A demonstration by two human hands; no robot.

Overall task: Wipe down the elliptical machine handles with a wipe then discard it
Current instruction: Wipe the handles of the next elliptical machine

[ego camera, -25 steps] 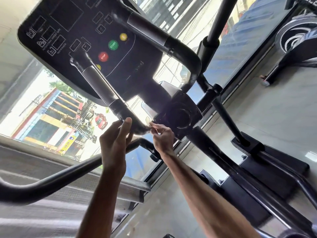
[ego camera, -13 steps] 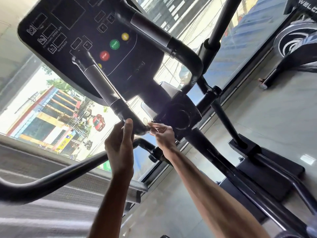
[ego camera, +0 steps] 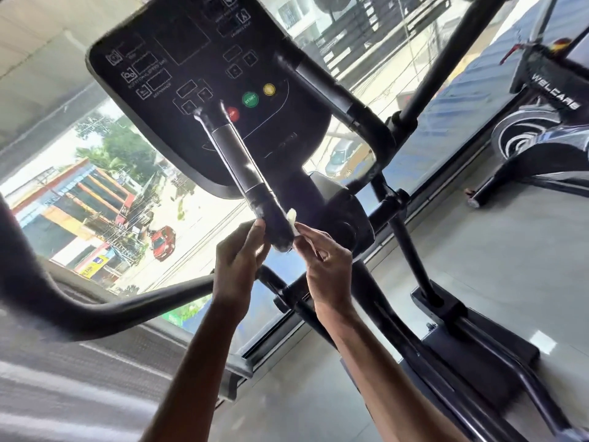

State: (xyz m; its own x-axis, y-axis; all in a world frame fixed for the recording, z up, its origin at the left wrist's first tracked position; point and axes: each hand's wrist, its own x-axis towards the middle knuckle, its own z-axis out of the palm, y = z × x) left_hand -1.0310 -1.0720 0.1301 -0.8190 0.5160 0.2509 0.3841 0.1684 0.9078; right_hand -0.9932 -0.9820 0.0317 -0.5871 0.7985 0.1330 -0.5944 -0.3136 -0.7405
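The elliptical's left fixed handle (ego camera: pixel 242 164), black with a grey sensor sleeve, slants down from the console to its curved lower end. My right hand (ego camera: pixel 325 266) pinches a small white wipe (ego camera: pixel 292 222) against the handle's right side near that bend. My left hand (ego camera: pixel 237 260) touches the handle's left side at the same height, its fingers raised along it. The right fixed handle (ego camera: pixel 331 94) curves down behind, untouched. The wipe is mostly hidden behind the handle and my fingers.
The black console (ego camera: pixel 191 59) with red, green and yellow buttons hangs above. A long moving arm bar (ego camera: pixel 95 307) sweeps across the lower left. The machine's frame and pedal rails (ego camera: pixel 478 352) run down right. Another machine (ego camera: pixel 541 135) stands at right, with a window behind.
The view has shifted, so the console sits further right and lower. Both hands stay at the handle's lower bend; the white wipe now shows beside the handle at my right fingertips.
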